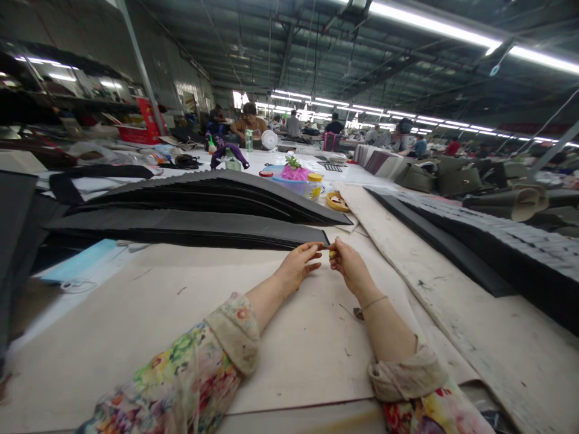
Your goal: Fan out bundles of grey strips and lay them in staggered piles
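Observation:
My left hand point(299, 264) reaches forward over the pale work board. Its thumb and index finger come together at the near right corner of a stack of dark grey sheets point(194, 228), with the other fingers loosely curled. Close beside it, my right hand point(350, 266) pinches at the same corner, and a small yellow piece point(332, 254) shows at its fingers. Whatever lies between the fingertips of both hands is too small to make out. Behind, a second stack of dark sheets point(226, 190) bulges upward.
The pale board point(203, 313) covers the table before me. More dark sheets point(443, 247) lie fanned at right. Beyond the stacks are a yellow-lidded jar point(313, 188), a yellow dish point(337, 201) and a pink-wrapped plant point(294, 172). A light-blue sheet point(81, 260) lies left. People sit farther back.

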A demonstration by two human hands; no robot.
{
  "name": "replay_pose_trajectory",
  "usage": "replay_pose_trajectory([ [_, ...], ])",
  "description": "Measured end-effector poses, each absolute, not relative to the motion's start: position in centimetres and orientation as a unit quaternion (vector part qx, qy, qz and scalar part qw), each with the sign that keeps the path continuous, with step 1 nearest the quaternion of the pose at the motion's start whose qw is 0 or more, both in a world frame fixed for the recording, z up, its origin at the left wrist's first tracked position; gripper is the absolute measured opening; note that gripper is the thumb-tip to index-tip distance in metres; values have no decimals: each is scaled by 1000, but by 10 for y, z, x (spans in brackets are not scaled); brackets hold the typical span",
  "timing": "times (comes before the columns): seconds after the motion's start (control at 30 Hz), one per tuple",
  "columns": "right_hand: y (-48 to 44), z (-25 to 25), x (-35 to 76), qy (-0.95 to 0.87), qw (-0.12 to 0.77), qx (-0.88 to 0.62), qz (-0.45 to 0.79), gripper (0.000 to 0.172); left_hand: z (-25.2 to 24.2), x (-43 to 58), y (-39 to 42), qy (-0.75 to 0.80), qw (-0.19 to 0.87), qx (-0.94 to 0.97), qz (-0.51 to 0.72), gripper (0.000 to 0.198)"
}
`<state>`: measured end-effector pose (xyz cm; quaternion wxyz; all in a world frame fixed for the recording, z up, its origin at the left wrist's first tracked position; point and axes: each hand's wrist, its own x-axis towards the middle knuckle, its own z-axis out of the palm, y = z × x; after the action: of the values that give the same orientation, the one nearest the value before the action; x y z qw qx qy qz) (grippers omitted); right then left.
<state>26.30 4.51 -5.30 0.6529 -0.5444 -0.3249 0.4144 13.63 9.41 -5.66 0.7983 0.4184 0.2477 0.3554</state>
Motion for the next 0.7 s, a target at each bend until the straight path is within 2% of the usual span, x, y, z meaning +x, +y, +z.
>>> replay_pose_trajectory([
  [0.2,44,-53,259,-350,599,-570,440,44,-62,139,97,220,806,421,354,24],
  [0.5,43,-53,254,-388,601,-556,423,39,-68,140,96,194,793,465,343,34],
  [0.7,41,-50,251,-408,608,-525,434,35,-66,138,98,195,809,433,348,32],
])
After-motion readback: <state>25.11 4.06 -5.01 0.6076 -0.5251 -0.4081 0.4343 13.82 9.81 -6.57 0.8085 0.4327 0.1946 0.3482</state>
